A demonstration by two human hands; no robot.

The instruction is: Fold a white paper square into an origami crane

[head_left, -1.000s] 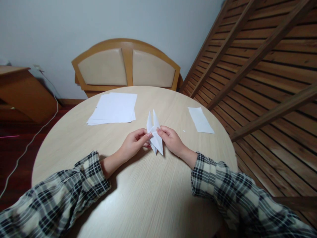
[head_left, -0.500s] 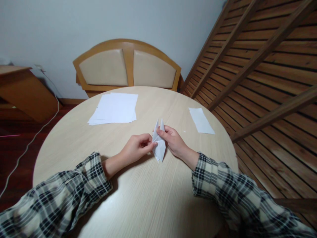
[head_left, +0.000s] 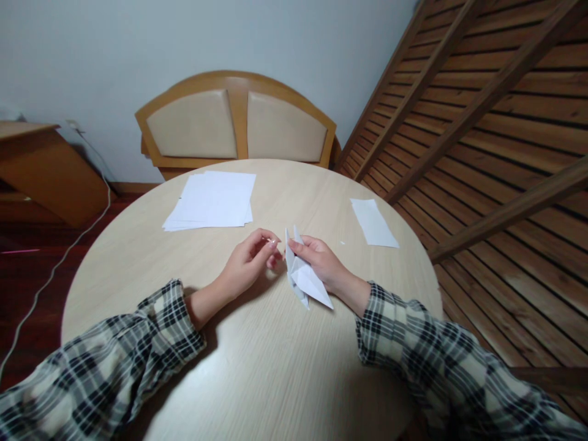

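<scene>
My right hand (head_left: 321, 261) pinches a piece of folded white paper (head_left: 310, 283) between thumb and fingers, above the middle of the table. Two narrow points of the origami stick up past the thumb. Below, one broad pointed flap slants toward the right wrist, and another layer hangs apart from it on the left. Just left of the paper is my left hand (head_left: 248, 260), its fingers loosely curled and holding nothing that I can see. A small gap separates its fingertips from the paper. The fingers behind the paper are partly hidden.
A stack of white paper sheets (head_left: 214, 199) lies at the back left of the round table (head_left: 257, 386). Toward the right edge is a white paper strip (head_left: 373, 222), with a tiny paper scrap (head_left: 342, 243) nearby. A padded headboard (head_left: 239, 116) stands behind the table.
My left hand has let go of the folded paper and moved slightly up and left. The paper's lower flap has swung out to the right, spreading the layers, while my right hand keeps its hold.
</scene>
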